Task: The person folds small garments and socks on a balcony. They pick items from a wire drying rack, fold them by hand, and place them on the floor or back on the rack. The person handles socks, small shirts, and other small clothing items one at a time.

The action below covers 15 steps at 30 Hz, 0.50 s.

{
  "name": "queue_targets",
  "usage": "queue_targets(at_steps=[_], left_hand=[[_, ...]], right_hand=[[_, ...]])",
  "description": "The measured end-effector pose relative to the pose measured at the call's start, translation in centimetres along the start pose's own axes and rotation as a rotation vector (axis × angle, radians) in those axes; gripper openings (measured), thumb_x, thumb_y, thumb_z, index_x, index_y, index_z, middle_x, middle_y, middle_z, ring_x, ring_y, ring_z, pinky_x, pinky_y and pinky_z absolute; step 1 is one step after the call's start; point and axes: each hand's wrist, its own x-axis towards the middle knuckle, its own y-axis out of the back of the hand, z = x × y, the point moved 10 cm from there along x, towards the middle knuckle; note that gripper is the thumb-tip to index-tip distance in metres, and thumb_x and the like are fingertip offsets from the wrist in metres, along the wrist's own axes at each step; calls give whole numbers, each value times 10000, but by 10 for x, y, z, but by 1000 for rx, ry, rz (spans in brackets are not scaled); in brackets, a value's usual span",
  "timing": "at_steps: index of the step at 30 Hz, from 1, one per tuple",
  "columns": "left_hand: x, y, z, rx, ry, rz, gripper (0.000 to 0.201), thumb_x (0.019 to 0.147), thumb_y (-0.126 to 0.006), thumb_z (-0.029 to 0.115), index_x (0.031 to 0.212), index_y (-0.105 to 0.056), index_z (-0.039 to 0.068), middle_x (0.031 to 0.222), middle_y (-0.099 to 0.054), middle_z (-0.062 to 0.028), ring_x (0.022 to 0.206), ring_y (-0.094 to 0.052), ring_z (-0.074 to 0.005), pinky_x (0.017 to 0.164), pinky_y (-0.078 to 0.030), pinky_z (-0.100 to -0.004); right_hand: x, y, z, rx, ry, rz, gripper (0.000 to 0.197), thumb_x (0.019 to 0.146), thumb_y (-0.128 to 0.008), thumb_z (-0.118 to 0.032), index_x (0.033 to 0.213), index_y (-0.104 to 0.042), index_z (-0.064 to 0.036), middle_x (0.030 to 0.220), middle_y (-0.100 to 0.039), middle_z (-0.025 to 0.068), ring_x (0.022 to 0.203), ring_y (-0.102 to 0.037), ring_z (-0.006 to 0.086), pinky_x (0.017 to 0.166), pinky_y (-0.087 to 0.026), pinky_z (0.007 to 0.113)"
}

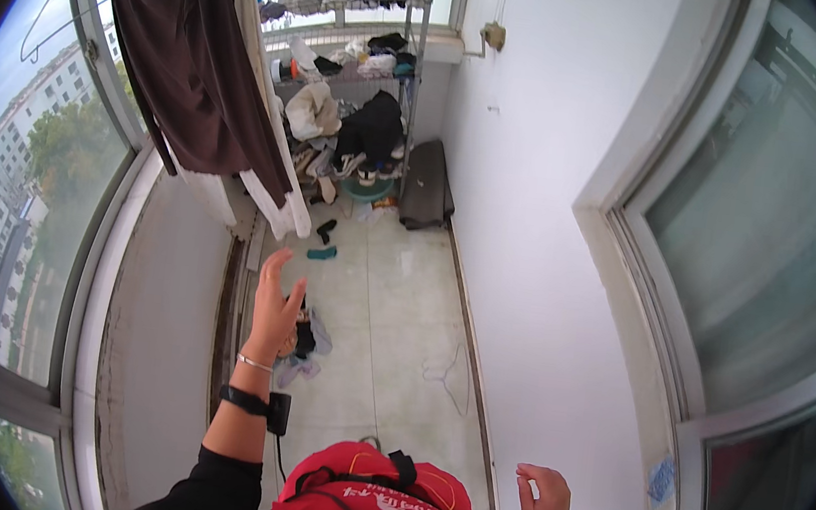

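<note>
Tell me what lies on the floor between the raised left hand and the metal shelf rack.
In the head view, between the left hand and the shelf rack, a teal object and a dark item lie on the pale floor tiles.

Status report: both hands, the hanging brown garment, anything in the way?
Left hand raised, open, empty. Right hand open, empty, by the white wall. Brown garment hangs on its hanger, untouched. Clothes pile on floor below.

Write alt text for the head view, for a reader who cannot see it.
On a narrow tiled balcony, a person's left hand is raised, open and empty, below a dark brown garment on a hanger; the right hand is open near the white wall. Clothes lie on the floor, and a wire rack of laundry stands at the far end.
</note>
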Motion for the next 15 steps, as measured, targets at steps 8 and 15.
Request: queue_targets(at_steps=[8, 15], left_hand=[[117, -45, -56, -209, 67, -147, 431, 904, -648, 146, 1291, -495, 35, 1248, -574, -159, 1169, -548, -284, 943, -443, -351], [230, -135, -112, -341, 172, -419, 403, 942, -633, 198, 1298, -482, 84, 1269, -571, -54, 1188, -539, -204, 964, -424, -377]], right_hand=[[177, -69, -31, -52, 95, -150, 94, 833, -681, -79, 926, -693, -76, 860, -705, 66, 786, -661, 260, 717, -512, 363], [354, -95, 14, -161, 55, -60, 113, 845, -663, -113, 943, -703, -74, 854, -700, 87, 760, -641, 290, 696, -495, 380]])
